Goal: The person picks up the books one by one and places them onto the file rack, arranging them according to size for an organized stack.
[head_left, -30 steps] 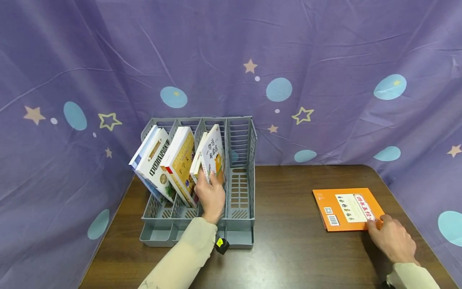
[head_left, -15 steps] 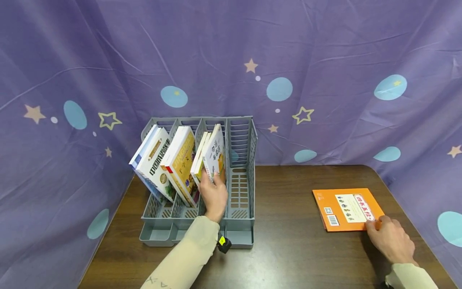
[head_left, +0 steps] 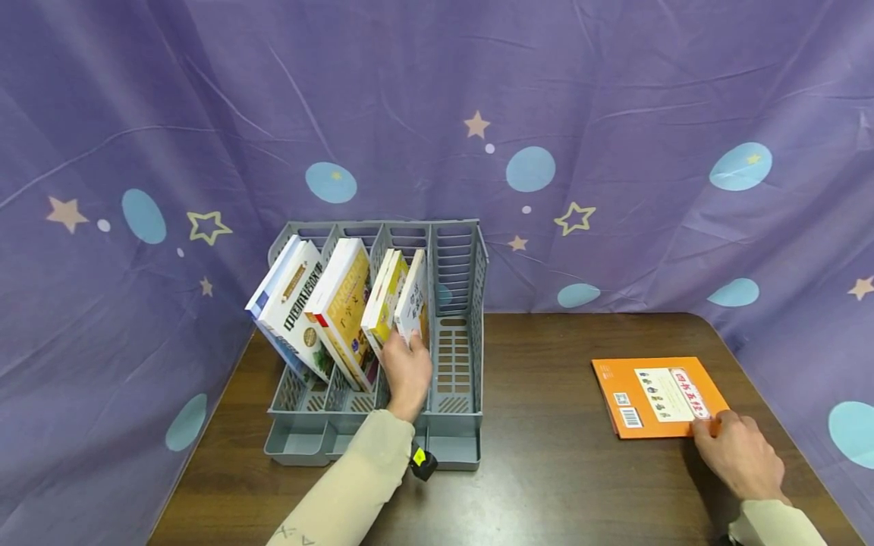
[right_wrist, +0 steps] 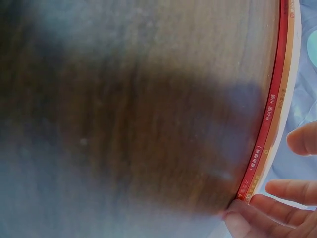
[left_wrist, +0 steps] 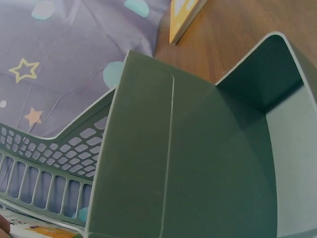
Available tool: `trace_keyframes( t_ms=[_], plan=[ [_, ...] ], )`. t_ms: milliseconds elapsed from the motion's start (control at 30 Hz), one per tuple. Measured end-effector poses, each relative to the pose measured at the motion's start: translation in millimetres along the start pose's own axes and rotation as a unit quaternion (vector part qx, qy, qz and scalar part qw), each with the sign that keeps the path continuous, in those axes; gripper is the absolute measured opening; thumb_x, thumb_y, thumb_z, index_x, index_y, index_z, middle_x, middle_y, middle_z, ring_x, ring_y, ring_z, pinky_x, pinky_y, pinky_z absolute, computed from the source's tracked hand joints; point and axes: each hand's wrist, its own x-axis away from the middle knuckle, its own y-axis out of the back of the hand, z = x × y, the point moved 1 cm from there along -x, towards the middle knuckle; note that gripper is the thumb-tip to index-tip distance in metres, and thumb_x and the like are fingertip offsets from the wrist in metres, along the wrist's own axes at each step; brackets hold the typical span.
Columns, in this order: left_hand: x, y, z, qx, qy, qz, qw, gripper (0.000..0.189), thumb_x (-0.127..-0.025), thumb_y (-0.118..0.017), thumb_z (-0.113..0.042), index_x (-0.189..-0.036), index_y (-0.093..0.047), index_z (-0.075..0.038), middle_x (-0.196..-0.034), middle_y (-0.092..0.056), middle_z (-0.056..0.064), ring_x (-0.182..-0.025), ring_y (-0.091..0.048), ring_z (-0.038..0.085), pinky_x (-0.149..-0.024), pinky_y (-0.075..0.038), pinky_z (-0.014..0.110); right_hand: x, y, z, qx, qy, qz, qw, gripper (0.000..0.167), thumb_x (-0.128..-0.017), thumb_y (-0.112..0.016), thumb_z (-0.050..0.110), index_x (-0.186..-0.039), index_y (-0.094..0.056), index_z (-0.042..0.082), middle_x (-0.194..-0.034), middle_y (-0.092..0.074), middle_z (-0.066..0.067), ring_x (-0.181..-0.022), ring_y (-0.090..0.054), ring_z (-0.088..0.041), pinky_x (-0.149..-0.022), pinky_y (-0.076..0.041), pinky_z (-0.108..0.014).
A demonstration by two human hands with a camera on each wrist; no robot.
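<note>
My left hand [head_left: 406,371] holds the lower near corner of a white book [head_left: 412,299], which leans in the third compartment of a grey divided book rack [head_left: 454,364]. Left of that book, in the same compartment, stand thin yellow-and-white books [head_left: 385,296]. At the right, my right hand [head_left: 740,455] touches the near right corner of an orange book [head_left: 614,379] lying flat on the table. In the right wrist view, its fingers are spread, with fingertips by a red spine [right_wrist: 270,109] and an orange one stacked together. The left wrist view shows mostly rack wall and only a bit of finger.
A yellow book [head_left: 351,303] leans in the second compartment. White and blue books [head_left: 290,303] stand in the leftmost one. Small front trays [head_left: 454,451] run along the rack's near edge. Brown table [head_left: 539,425] lies between rack and orange book; a purple curtain [head_left: 410,98] hangs behind.
The white book has sunk lower into the third compartment and shifted right, away from the thin books, with my left hand on it. My right hand and the orange book stay put.
</note>
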Motion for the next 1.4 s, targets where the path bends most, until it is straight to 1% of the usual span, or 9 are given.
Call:
trace_keyframes(
  t_ms=[167,333,500,700,867,967,1167,1267,1400],
  plan=[
    [1.2,0.8,2.9,0.019,0.013,0.002,0.9997,0.02,-0.087,-0.057,0.003,-0.105,-0.065,0.009,-0.103,-0.067,0.025,-0.095,-0.063,0.039,-0.084,-0.049,0.05,0.8,-1,0,0.001,0.0,0.001,1.0,0.053,-0.093,-0.049,0.043,-0.11,-0.051,-0.007,-0.106,-0.047,-0.034,-0.083,-0.051,-0.055,-0.055,-0.039,-0.059],
    [2.6,1.7,3.7,0.049,0.009,-0.018,0.9986,0.019,-0.088,-0.057,0.003,-0.104,-0.065,0.011,-0.102,-0.067,0.026,-0.091,-0.064,0.038,-0.08,-0.049,0.05,0.7,-2,0,-0.001,-0.002,-0.004,1.0,0.055,-0.092,-0.049,0.043,-0.112,-0.049,-0.008,-0.106,-0.046,-0.034,-0.084,-0.05,-0.055,-0.056,-0.039,-0.06],
    [2.9,-1.6,5.0,0.048,0.019,-0.033,0.9981,0.019,-0.089,-0.059,-0.002,-0.103,-0.065,0.011,-0.1,-0.067,0.026,-0.085,-0.063,0.036,-0.076,-0.049,0.05,-1.0,-1,1,-0.001,-0.025,0.01,0.9996,0.061,-0.092,-0.048,0.047,-0.115,-0.048,-0.01,-0.115,-0.037,-0.037,-0.089,-0.048,-0.056,-0.062,-0.039,-0.063],
    [4.9,-5.2,9.3,0.062,0.025,-0.037,0.9971,0.02,-0.089,-0.059,-0.001,-0.105,-0.065,0.011,-0.103,-0.067,0.026,-0.093,-0.064,0.037,-0.082,-0.05,0.049,-2.7,-1,2,-0.004,-0.051,0.032,0.9982,0.077,-0.09,-0.046,0.059,-0.119,-0.042,-0.012,-0.109,-0.038,-0.037,-0.091,-0.047,-0.055,-0.063,-0.039,-0.062],
    [5.7,-6.6,12.8,0.081,0.025,-0.03,0.9959,0.022,-0.089,-0.059,0.001,-0.108,-0.065,0.011,-0.105,-0.066,0.026,-0.097,-0.063,0.036,-0.084,-0.05,0.049,-5.5,0,1,0.001,-0.071,0.056,0.9959,0.095,-0.086,-0.043,0.07,-0.124,-0.033,-0.017,-0.108,-0.038,-0.039,-0.095,-0.046,-0.057,-0.065,-0.04,-0.063],
    [6.0,-7.6,15.8,0.08,0.037,-0.017,0.996,0.022,-0.09,-0.059,0.0,-0.109,-0.064,0.01,-0.107,-0.066,0.025,-0.099,-0.063,0.036,-0.086,-0.049,0.049,-8.2,0,0,0.006,-0.081,0.066,0.9945,0.103,-0.084,-0.041,0.075,-0.126,-0.029,-0.018,-0.108,-0.038,-0.041,-0.095,-0.045,-0.057,-0.065,-0.041,-0.063],
    [6.1,-8.4,20.3,0.07,0.052,-0.006,0.9962,0.022,-0.091,-0.058,-0.001,-0.11,-0.063,0.01,-0.108,-0.066,0.025,-0.101,-0.062,0.035,-0.087,-0.049,0.048,-13.4,-3,0,0.01,-0.097,0.08,0.992,0.109,-0.081,-0.038,0.079,-0.127,-0.027,-0.019,-0.109,-0.039,-0.042,-0.098,-0.042,-0.058,-0.068,-0.041,-0.065],
    [6.0,-8.9,20.5,0.065,0.054,-0.005,0.9964,0.023,-0.091,-0.058,-0.002,-0.111,-0.063,0.009,-0.109,-0.066,0.025,-0.102,-0.062,0.035,-0.088,-0.048,0.048,-12.7,-3,0,0.013,-0.101,0.085,0.9911,0.11,-0.081,-0.039,0.079,-0.126,-0.026,-0.02,-0.109,-0.038,-0.043,-0.099,-0.04,-0.058,-0.069,-0.04,-0.066],
    [6.5,-9.2,20.5,0.055,0.07,0.003,0.996,0.025,-0.092,-0.057,-0.003,-0.114,-0.062,0.009,-0.111,-0.065,0.024,-0.104,-0.061,0.035,-0.09,-0.048,0.048,-11.4,-2,1,0.013,-0.108,0.086,0.9903,0.111,-0.079,-0.041,0.08,-0.125,-0.025,-0.02,-0.11,-0.037,-0.043,-0.1,-0.039,-0.058,-0.071,-0.04,-0.066]
  ],
)
